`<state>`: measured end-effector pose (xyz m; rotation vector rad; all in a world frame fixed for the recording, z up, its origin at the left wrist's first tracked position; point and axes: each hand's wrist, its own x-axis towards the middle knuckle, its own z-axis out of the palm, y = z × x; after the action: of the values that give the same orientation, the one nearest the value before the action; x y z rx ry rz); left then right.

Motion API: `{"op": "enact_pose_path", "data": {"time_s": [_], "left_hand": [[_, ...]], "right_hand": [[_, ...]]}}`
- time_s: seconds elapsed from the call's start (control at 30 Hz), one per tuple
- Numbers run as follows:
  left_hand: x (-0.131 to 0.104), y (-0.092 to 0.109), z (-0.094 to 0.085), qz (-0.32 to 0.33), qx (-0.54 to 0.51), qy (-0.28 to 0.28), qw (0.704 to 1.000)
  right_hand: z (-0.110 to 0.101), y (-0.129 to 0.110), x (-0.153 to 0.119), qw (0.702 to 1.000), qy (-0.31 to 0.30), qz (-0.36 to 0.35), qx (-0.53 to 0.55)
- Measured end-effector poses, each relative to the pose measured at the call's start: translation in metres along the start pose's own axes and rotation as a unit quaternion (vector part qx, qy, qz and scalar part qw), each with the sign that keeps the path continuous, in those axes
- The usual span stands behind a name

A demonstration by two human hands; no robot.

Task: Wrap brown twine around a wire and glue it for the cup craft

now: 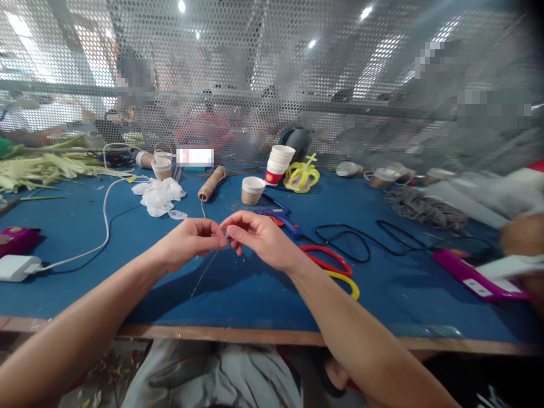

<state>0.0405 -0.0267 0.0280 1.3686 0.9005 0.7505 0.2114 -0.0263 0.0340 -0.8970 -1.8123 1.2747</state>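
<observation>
My left hand point(187, 243) and my right hand point(266, 239) meet over the middle of the blue table, fingertips touching. Both are closed in a pinch on a thin piece of twine point(202, 276), whose loose end trails down to the left. The bit between my fingertips is mostly covered. Behind my left hand lies a spool of brown twine point(211, 185), with a strand running from it toward that hand. A small twine-wrapped paper cup point(252, 191) stands just beyond my right hand. Red-and-yellow-handled scissors or pliers point(329, 258) lie partly beneath my right forearm.
Stacked paper cups point(278, 164) and a yellow crown-shaped piece point(301, 177) stand at the back. Crumpled white plastic point(159, 196), a white charger point(20, 268) and pale husks point(46, 169) lie left. On the right are a black cord point(346, 231), a purple power strip point(476, 277) and another person's blurred hand point(525, 238).
</observation>
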Motion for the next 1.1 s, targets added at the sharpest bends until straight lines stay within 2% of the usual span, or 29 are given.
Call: {"op": "enact_pose_path", "data": {"time_s": [0.17, 0.57, 0.77, 1.1], "left_hand": [[-0.0017, 0.0053, 0.0025, -0.038, -0.069, -0.024, 0.997], [-0.0013, 0.003, -0.0024, -0.008, 0.035, -0.009, 0.999], [-0.0016, 0.003, -0.0029, -0.012, 0.006, -0.03, 0.999], [-0.0003, 0.0043, 0.0045, -0.041, -0.1, -0.017, 0.994]], "right_hand": [[-0.0005, -0.0012, 0.0, 1.0, 0.003, 0.007, 0.006], [-0.0001, -0.0036, -0.0021, 0.993, 0.034, 0.011, -0.109], [0.0, -0.0032, -0.0022, 0.994, 0.02, 0.013, -0.107], [0.0041, -0.0069, -0.0028, 0.988, 0.06, -0.016, -0.138]]}}
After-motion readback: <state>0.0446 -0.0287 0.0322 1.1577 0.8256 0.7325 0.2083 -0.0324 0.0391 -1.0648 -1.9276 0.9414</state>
